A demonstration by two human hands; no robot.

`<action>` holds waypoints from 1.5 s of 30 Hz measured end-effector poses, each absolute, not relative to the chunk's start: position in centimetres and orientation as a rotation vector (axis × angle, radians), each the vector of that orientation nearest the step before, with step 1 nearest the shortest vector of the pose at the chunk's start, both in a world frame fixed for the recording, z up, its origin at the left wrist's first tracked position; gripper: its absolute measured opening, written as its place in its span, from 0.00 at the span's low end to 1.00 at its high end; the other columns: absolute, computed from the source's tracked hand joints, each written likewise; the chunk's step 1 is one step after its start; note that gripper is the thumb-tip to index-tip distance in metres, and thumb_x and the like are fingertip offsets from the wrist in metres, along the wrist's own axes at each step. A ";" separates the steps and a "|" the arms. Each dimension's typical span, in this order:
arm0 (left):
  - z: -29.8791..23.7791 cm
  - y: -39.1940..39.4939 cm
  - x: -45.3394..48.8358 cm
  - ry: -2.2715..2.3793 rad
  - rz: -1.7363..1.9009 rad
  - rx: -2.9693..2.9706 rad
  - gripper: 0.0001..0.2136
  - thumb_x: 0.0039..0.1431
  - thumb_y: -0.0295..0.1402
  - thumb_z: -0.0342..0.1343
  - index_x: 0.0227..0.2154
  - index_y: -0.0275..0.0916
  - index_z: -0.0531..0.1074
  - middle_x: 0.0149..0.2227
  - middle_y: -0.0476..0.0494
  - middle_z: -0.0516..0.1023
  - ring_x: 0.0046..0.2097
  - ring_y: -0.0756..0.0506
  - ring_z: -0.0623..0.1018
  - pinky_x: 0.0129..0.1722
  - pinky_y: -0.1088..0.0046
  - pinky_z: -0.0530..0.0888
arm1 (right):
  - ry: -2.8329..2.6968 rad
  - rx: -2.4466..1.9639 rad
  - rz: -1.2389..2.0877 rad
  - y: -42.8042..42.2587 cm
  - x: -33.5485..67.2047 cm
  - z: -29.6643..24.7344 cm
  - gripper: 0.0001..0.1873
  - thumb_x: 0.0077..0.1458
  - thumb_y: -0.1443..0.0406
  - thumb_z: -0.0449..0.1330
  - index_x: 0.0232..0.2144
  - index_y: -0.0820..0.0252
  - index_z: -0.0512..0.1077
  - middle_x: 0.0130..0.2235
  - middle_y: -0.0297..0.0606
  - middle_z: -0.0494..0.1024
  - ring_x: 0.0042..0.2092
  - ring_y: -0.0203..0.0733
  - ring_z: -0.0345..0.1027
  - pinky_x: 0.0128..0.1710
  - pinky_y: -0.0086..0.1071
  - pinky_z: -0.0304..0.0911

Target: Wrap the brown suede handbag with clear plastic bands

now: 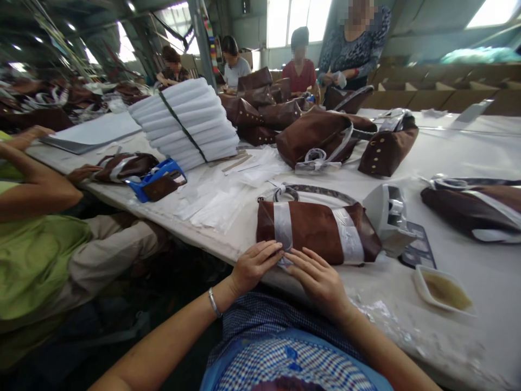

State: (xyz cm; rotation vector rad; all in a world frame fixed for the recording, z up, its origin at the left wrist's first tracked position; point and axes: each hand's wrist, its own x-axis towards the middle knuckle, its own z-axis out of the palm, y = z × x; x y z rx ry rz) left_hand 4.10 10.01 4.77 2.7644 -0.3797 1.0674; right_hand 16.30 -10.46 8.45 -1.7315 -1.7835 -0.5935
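Note:
A brown suede handbag (pixel 313 231) lies on its side near the front edge of the white table (pixel 468 163), with two white wrapping bands around it. My left hand (pixel 254 266) pinches the lower end of the left band (pixel 283 228) at the bag's front edge. My right hand (pixel 319 279) rests beside it, fingers stretched toward the same band end. A silver bangle (pixel 214 302) sits on my left wrist.
A white tape dispenser (pixel 388 217) and a small dish of brownish liquid (pixel 445 290) stand to the right. Several more brown bags (pixel 321 138) and a strapped stack of white foam sheets (pixel 189 122) lie farther back. A person in green (pixel 36 255) sits left; others work behind.

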 end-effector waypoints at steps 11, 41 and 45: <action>9.0 9.0 4.2 -0.106 0.762 2.544 0.15 0.67 0.31 0.51 0.54 0.40 0.72 0.48 0.42 0.80 0.50 0.44 0.78 0.54 0.63 0.76 | -1.751 -1.755 -0.577 -10.2 16.9 7.9 0.11 0.65 0.72 0.54 0.46 0.62 0.73 0.47 0.44 0.82 0.50 0.43 0.77 0.57 0.40 0.71; 5.9 8.8 5.5 -0.063 0.989 2.654 0.13 0.66 0.36 0.57 0.51 0.42 0.72 0.45 0.46 0.81 0.44 0.44 0.77 0.45 0.66 0.74 | -1.683 -1.647 -0.338 -9.6 17.1 9.3 0.15 0.62 0.77 0.55 0.47 0.59 0.71 0.45 0.37 0.82 0.45 0.36 0.77 0.57 0.37 0.68; 6.0 9.1 5.3 -0.070 0.951 2.576 0.14 0.66 0.35 0.56 0.53 0.39 0.70 0.46 0.44 0.82 0.45 0.45 0.78 0.46 0.67 0.75 | -1.641 -1.701 -0.367 -8.2 18.2 10.5 0.12 0.63 0.74 0.56 0.45 0.56 0.73 0.44 0.35 0.83 0.45 0.37 0.78 0.56 0.35 0.67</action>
